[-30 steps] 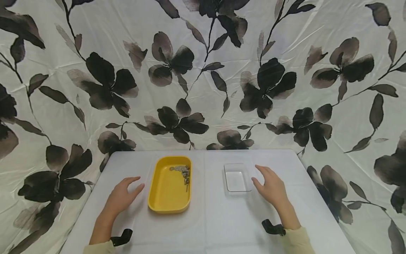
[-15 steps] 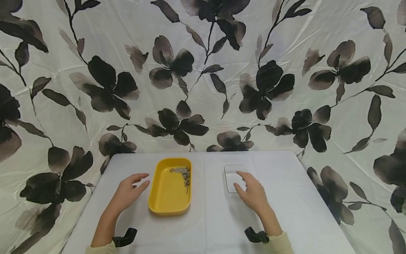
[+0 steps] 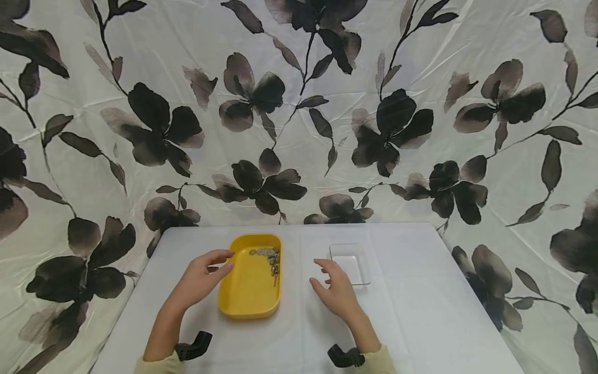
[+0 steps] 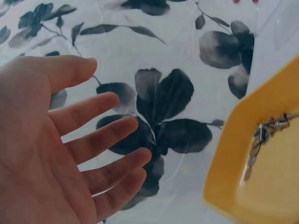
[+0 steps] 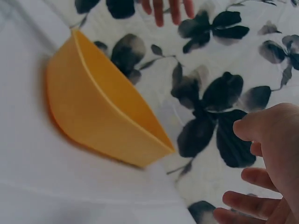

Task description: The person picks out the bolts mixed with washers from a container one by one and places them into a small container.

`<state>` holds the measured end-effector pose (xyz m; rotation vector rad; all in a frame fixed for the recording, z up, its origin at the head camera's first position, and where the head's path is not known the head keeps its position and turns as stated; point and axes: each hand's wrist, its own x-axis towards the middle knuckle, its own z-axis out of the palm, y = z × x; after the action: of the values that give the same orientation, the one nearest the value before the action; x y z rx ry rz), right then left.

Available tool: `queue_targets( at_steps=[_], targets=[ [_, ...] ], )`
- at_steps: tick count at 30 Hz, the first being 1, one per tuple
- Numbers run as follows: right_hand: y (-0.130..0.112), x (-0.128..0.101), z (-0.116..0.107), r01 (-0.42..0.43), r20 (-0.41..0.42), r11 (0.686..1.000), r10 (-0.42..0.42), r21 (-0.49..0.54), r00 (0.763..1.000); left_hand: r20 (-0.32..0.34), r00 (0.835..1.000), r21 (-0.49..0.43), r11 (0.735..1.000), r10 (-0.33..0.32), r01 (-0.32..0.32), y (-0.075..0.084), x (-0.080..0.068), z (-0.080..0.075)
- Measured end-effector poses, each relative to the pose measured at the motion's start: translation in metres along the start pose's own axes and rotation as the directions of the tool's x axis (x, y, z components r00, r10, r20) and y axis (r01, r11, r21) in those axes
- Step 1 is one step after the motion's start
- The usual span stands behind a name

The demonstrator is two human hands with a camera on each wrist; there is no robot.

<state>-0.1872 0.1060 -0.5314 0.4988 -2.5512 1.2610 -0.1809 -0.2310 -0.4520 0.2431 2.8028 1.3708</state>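
Observation:
A yellow tray (image 3: pixel 249 280) lies on the white table, with small metal hardware (image 3: pixel 273 258), bolts and flat washers by the look of it, gathered in its far right corner. My left hand (image 3: pixel 201 278) hovers at the tray's left rim, fingertips reaching just over it. In the left wrist view that hand (image 4: pixel 79 140) has its fingers spread and holds nothing. My right hand (image 3: pixel 336 291) is above the table between the tray and a clear square dish (image 3: pixel 358 265), partly covering the dish's near left corner. Its fingers are relaxed, with nothing in them.
The white-covered table (image 3: pixel 420 322) extends to both sides of the tray and dish. A floral cloth (image 3: pixel 299 119) hangs behind it. A black wrist camera (image 3: pixel 193 347) sits on the left wrist and another camera (image 3: pixel 345 356) on the right.
Both hands have moved inward. The right hand has swept left from beyond the clear dish, across it, to its left side. The left hand has moved right to the tray's rim.

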Motion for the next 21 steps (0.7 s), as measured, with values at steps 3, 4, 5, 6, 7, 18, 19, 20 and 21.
queue_targets(
  at_steps=[3,4,5,6,7,18,19,20,21],
  targets=[
    [-0.004,-0.001,0.014,-0.026,0.039,0.999,0.024,0.043,0.999,0.007,1.0,-0.012,1.0,0.023,-0.023,0.004,0.0,0.002],
    [-0.006,-0.002,0.018,-0.037,0.054,0.998,0.034,0.055,0.998,0.01,1.0,-0.016,0.999,0.029,-0.029,0.004,0.0,0.003],
    [-0.007,-0.002,0.022,-0.045,0.066,0.997,0.041,0.062,0.997,0.013,0.999,-0.021,0.999,0.032,-0.031,0.005,0.0,0.004],
    [-0.008,-0.003,0.026,-0.051,0.079,0.996,0.045,0.077,0.996,0.014,0.999,-0.023,0.999,0.035,-0.035,0.005,0.0,0.005],
    [-0.009,-0.003,0.03,-0.056,0.09,0.994,0.048,0.093,0.995,0.018,0.999,-0.027,0.999,0.038,-0.038,0.005,0.001,0.005],
    [-0.012,-0.004,0.074,-0.066,0.193,0.978,0.027,0.198,0.981,0.06,0.997,-0.083,0.995,0.053,-0.048,0.0,0.02,0.014],
    [-0.012,-0.005,0.077,-0.06,0.194,0.977,0.019,0.207,0.981,0.06,0.997,-0.082,0.995,0.054,-0.049,-0.002,0.021,0.015],
    [-0.012,-0.005,0.079,-0.059,0.197,0.975,0.017,0.212,0.98,0.059,0.997,-0.08,0.996,0.05,-0.045,-0.003,0.022,0.017],
    [-0.012,-0.006,0.082,-0.065,0.2,0.973,0.02,0.223,0.98,0.059,0.997,-0.079,0.996,0.045,-0.041,-0.004,0.023,0.018]
  ],
)
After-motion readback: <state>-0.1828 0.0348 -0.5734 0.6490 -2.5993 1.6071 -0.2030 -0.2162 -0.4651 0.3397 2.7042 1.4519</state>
